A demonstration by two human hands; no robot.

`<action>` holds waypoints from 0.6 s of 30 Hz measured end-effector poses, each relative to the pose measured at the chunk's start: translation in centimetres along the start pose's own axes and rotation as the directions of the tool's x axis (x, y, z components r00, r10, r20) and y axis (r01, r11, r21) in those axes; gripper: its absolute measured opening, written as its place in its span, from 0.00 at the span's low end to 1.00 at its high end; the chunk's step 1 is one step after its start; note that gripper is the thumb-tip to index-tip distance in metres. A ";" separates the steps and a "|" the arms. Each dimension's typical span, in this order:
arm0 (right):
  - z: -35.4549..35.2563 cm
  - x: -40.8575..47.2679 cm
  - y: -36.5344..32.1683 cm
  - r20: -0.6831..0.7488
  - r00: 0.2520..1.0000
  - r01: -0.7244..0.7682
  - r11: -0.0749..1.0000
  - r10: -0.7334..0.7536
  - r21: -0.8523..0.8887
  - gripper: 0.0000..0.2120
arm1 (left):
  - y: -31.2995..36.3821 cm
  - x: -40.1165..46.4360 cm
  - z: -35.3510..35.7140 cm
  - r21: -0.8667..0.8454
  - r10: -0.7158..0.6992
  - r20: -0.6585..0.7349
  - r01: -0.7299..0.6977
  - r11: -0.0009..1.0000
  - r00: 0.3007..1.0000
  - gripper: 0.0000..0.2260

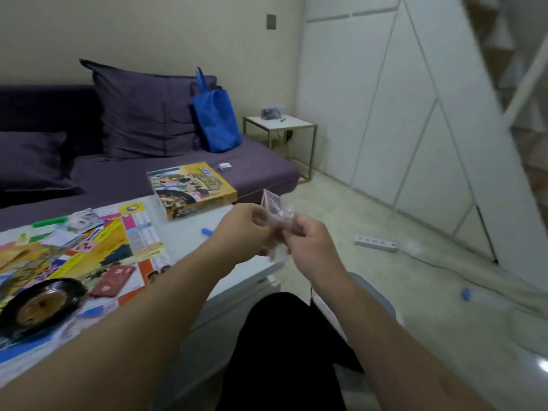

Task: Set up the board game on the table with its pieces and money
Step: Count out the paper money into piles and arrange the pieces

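Both hands' fingers curled, left hand [247,229] and right hand [308,247] pinching clear plastic bag [275,215] between them

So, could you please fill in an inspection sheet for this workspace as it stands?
Surface: white table, board partly covering it.
Job's things: colourful game board; yellow game box at far edge; loose paper money; black round tray.
Clutter: small blue piece on table.
Grippers: left hand and right hand both pinch a clear plastic bag.
Cables: white power strip on floor.
Surroundings: purple sofa, blue tote bag.
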State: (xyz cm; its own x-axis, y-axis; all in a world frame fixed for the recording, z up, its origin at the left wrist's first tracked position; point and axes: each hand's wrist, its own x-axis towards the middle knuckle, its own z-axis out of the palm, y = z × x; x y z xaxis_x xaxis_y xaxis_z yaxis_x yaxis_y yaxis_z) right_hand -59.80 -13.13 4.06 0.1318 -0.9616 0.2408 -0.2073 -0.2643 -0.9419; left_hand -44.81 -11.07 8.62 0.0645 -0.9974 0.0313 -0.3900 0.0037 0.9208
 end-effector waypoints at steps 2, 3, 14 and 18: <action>-3.0 -1.1 1.8 -0.033 0.999 -0.042 0.999 0.042 0.017 0.05 | -0.1 0.7 3.7 -0.031 -0.012 0.000 0.012 0.999 1.000 0.03; -4.5 -1.7 2.7 -0.048 0.997 -0.063 0.997 0.065 0.033 0.04 | -0.2 1.0 5.6 -0.038 -0.020 0.009 0.020 0.999 1.000 0.05; -14.1 -7.0 16.6 -0.254 0.883 -0.391 0.918 0.395 0.066 0.14 | -9.7 1.8 23.4 -0.023 -0.231 0.152 0.237 0.971 0.961 0.02; -15.3 -9.1 21.6 -0.367 0.802 -0.567 0.793 0.472 -0.220 0.22 | -12.5 2.1 23.8 0.055 -0.273 0.097 0.269 0.962 0.957 0.02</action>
State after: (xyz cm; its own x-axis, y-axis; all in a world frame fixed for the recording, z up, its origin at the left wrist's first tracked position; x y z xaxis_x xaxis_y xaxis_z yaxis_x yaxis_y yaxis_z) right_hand -80.31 -11.25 -14.92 -0.3474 -0.9230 -0.1655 -0.4528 0.3197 -0.8324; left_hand -61.61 -14.92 -12.08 0.0787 -0.9626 -0.2593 -0.4080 -0.2685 0.8726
